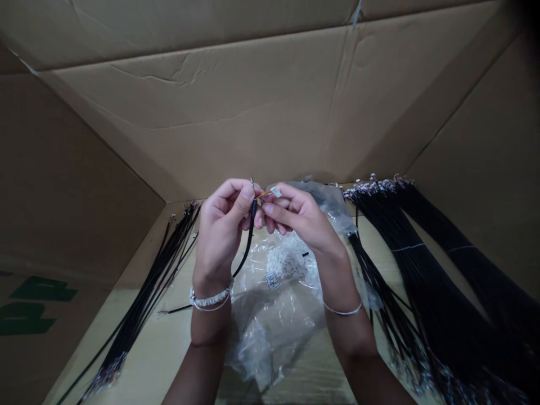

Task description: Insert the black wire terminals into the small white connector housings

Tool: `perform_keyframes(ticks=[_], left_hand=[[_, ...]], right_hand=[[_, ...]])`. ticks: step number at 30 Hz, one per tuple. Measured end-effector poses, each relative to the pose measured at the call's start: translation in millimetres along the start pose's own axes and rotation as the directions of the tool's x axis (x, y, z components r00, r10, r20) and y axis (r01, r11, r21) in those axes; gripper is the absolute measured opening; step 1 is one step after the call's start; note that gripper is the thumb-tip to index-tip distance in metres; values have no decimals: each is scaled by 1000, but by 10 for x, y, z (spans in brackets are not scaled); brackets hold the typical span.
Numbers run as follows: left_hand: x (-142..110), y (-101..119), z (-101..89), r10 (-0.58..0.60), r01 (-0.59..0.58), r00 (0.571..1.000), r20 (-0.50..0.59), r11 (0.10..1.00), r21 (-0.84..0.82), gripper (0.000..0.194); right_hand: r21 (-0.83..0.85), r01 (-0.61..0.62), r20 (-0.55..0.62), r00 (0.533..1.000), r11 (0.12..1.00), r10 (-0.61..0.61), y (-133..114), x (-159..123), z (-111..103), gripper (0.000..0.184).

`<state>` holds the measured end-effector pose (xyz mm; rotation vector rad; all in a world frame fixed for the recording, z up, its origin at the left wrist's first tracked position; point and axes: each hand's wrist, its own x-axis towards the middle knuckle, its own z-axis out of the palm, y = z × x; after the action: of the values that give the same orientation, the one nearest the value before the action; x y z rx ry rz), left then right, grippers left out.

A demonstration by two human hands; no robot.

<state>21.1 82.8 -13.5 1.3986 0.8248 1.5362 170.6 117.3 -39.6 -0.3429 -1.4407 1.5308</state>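
My left hand [223, 225] pinches a black cable [250, 236] near its stripped end, where thin coloured wires fan out. A small white connector [275, 192] sits on the orange and dark wires, just above the fingers of my right hand [295, 216]. Those right fingers are closed on the thin wires beside the cable's end; the exact contact is partly hidden. Under both hands lies a clear plastic bag [270, 320] with many small white connector housings [289, 259] in it and a small handwritten label [272, 280].
Cardboard walls [236, 112] enclose the wooden table at the back and both sides. A bundle of black cables [147, 306] lies at the left. Thick tied bundles of black cables [422, 270] with white connector ends cover the right. One loose cable end [177, 309] lies by my left wrist.
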Motion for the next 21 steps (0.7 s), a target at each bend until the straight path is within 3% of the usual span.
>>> perform_keyframes(ticks=[5, 9, 11, 17, 21], left_hand=[[-16, 4, 5, -6, 6, 1000, 13, 999, -50, 16], [-14, -9, 7, -12, 12, 1000, 0, 1000, -1, 19], [-15, -14, 8, -21, 21, 1000, 18, 1000, 23, 20], [-21, -16, -5, -78, 69, 992, 98, 993, 94, 21], [-25, -18, -23, -94, 83, 991, 97, 990, 115, 19]], right_hand=[[-20, -16, 0, 1000, 1000, 16, -37, -25, -5, 21], [-179, 109, -227, 963, 978, -149, -153, -116, 28, 12], [-238, 141, -274, 939, 961, -206, -211, -168, 52, 13], [-442, 118, -249, 936, 889, -248, -279, -246, 101, 25], [-475, 103, -236, 942, 874, -239, -282, -246, 82, 29]])
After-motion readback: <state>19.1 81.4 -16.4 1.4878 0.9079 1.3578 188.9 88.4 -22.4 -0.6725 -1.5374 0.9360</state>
